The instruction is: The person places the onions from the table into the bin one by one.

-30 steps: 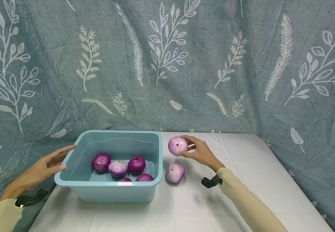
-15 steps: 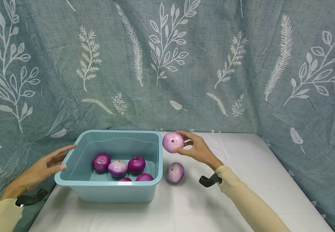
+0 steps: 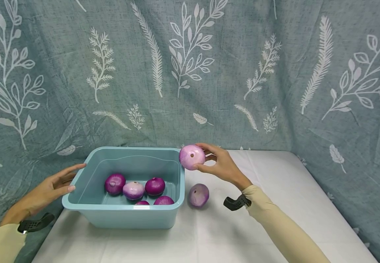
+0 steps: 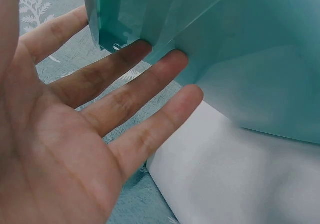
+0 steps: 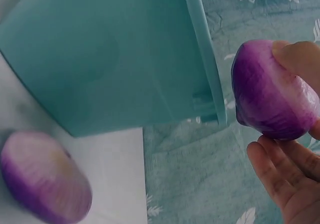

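My right hand (image 3: 221,163) pinches a pale purple onion (image 3: 191,157) between thumb and fingers, raised at the right rim of a blue plastic bin (image 3: 124,216). The right wrist view shows this held onion (image 5: 272,91) just beyond the bin's edge, thumb on one side and fingers on the other. My left hand (image 3: 49,188) is at the bin's left side, with index finger and thumb at the rim. Its fingers stretch out nearly straight against the outer wall in the left wrist view (image 4: 107,98). Several onions, dark and pale purple, lie inside the bin, among them a dark onion (image 3: 115,184).
Another pale purple onion (image 3: 198,195) lies on the white tablecloth (image 3: 275,219), right of the bin and below my right hand. A grey-green leaf-patterned curtain (image 3: 163,109) hangs behind and to the sides of the table.
My right hand has carried the onion up and left, from beside the bin to its right rim. The left hand, the bin and the other onions have kept their places.
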`<move>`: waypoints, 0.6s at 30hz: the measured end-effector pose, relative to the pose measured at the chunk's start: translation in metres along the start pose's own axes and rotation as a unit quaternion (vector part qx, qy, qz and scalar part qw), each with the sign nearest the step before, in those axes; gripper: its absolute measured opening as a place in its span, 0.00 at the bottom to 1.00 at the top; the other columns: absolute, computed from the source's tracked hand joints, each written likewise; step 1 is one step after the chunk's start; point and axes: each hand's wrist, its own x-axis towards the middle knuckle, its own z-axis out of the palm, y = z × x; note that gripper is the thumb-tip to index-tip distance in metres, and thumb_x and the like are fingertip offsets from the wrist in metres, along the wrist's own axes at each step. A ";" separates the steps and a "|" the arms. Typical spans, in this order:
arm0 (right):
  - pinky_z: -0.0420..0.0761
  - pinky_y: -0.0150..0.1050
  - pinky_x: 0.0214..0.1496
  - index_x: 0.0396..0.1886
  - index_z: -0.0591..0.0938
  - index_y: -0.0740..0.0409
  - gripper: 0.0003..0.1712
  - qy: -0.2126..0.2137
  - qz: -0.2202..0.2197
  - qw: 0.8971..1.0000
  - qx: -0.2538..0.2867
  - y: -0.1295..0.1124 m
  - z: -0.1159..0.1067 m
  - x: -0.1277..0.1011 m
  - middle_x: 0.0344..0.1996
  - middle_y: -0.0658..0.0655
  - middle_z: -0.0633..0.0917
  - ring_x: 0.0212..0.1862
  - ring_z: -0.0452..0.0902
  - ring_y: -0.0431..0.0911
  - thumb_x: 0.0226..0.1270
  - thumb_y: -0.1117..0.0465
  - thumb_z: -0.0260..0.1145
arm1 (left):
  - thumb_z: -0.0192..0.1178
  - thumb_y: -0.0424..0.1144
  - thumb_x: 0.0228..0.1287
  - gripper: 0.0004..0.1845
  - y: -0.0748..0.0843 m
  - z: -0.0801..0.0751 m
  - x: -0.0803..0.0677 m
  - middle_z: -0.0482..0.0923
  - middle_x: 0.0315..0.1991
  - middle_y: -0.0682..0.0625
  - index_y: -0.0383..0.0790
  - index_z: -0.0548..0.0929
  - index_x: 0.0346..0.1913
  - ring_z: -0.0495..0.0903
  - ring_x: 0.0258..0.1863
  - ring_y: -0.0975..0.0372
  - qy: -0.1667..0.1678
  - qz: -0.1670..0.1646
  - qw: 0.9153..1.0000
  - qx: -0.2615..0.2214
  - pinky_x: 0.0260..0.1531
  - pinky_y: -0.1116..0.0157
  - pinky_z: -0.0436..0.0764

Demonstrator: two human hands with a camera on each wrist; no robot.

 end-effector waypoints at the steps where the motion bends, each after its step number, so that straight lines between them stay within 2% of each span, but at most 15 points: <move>1: 0.84 0.38 0.55 0.69 0.78 0.52 0.39 -0.003 -0.004 1.000 0.003 -0.002 0.002 0.001 0.60 0.51 0.82 0.54 0.81 0.47 0.58 0.56 0.83 | 0.49 0.32 0.82 0.36 0.000 0.000 0.000 0.56 0.78 0.42 0.53 0.49 0.85 0.71 0.63 0.76 0.000 -0.002 1.000 0.001 0.50 0.61 0.82; 6: 0.84 0.39 0.54 0.68 0.79 0.50 0.38 -0.022 -0.022 0.999 0.016 -0.012 0.011 0.005 0.59 0.50 0.82 0.54 0.80 0.48 0.58 0.55 0.83 | 0.49 0.32 0.82 0.36 -0.002 0.000 0.001 0.57 0.78 0.42 0.53 0.49 0.85 0.71 0.63 0.76 0.004 -0.002 1.000 0.007 0.50 0.61 0.82; 18: 0.84 0.43 0.54 0.69 0.79 0.48 0.38 -0.075 -0.016 0.996 0.036 -0.024 0.035 0.004 0.57 0.46 0.84 0.51 0.82 0.45 0.58 0.55 0.83 | 0.50 0.32 0.82 0.36 0.000 0.001 0.000 0.55 0.79 0.41 0.53 0.49 0.85 0.70 0.63 0.78 0.004 0.001 1.000 0.008 0.50 0.63 0.82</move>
